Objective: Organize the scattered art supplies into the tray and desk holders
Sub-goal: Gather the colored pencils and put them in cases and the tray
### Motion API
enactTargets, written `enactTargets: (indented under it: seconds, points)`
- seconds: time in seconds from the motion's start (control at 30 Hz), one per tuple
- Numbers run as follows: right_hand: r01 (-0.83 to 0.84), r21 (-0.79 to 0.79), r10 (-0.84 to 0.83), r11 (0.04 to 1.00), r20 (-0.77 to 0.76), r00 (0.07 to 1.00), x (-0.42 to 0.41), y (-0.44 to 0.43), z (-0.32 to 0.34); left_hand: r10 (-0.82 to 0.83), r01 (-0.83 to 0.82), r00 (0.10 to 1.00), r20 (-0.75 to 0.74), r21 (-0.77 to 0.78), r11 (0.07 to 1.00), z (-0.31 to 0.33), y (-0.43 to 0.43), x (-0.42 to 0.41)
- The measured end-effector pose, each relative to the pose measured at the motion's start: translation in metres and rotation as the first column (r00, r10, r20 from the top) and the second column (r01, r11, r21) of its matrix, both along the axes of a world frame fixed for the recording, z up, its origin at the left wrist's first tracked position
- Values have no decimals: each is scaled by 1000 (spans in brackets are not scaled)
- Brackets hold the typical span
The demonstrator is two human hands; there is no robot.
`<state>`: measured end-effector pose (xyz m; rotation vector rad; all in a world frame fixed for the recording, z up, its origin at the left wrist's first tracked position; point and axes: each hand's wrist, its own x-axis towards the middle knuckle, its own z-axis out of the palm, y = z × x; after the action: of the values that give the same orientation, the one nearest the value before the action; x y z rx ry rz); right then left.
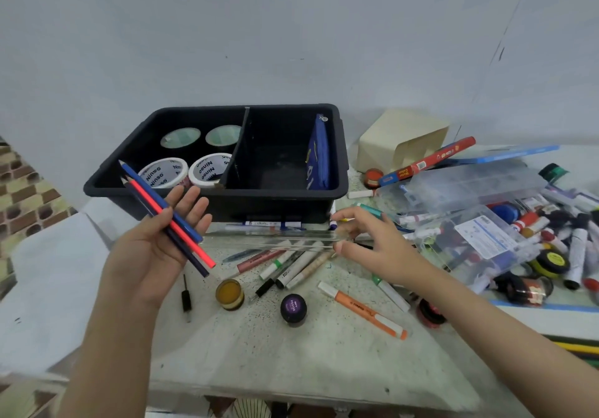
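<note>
Head view: left hand (168, 239), centre left, fingers nearly straight, thumb pinning three pencils (152, 197) across the palm. Right hand (372, 239) pinches the end of the clear ruler (272, 239) at mid-frame. Best to lift the ruler level and clear of the pens beneath. The tray (227, 203), upper centre, holds tape rolls (165, 171) in its left compartment and a pouch (319, 155) in its right.

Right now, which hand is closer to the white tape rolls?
Left. The left hand holds pencils near the tape rolls; the right hand, pinching a ruler, is farther right.

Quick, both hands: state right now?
Left hand: holds three coloured pencils under its thumb.
Right hand: pinches the clear ruler by its end.
</note>
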<state>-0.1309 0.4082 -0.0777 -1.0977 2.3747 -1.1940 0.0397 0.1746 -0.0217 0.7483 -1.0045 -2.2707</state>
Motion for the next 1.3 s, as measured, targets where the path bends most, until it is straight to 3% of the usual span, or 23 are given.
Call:
enactTargets:
  seconds: [0.17, 0.37, 0.57, 0.67, 0.73, 0.83, 0.97, 1.07, 1.13, 1.23, 1.3]
  points:
    - [-45, 20, 46, 999, -56, 997, 2, 2, 1, -18, 18, 1000, 7, -1, 1000, 3, -4, -2]
    - [-131, 240, 213, 962, -355, 910, 17, 9, -4, -104, 104, 994, -17, 21, 994, -1, 4, -14]
    - [-140, 283, 247, 949, -387, 889, 21, 23, -2, -260, 260, 965, 6, 20, 965, -7, 28, -36]
    - [-5, 281, 137, 960, -450, 882, 17, 40, 1, -316, 315, 948, 26, 33, 948, -7, 41, -46]
    - [176, 276, 12, 945, -567, 824, 13, 56, 1, -365, 363, 931, 33, 38, 931, -7, 53, -52]
    - [456, 284, -161, 844, -676, 719, 10, 78, -1, -422, 419, 906, 34, 64, 906, -8, 71, -59]
    - [566, 281, -199, 775, -742, 640, 10, 95, -8, -475, 470, 880, 11, 115, 875, -8, 93, -69]
    - [481, 284, -158, 830, -706, 690, 10, 98, -9, -519, 515, 855, -3, 128, 847, -8, 109, -78]
    - [334, 295, -105, 895, -588, 802, 8, 99, -2, -550, 547, 835, -13, 124, 828, -9, 119, -85]
    - [124, 160, -69, 979, -316, 946, 1, 105, 9, -577, 574, 817, -18, 121, 810, -8, 136, -96]
    - [127, 78, -96, 989, -313, 945, -10, 118, 12, -585, 583, 811, -21, 123, 803, -7, 148, -104]
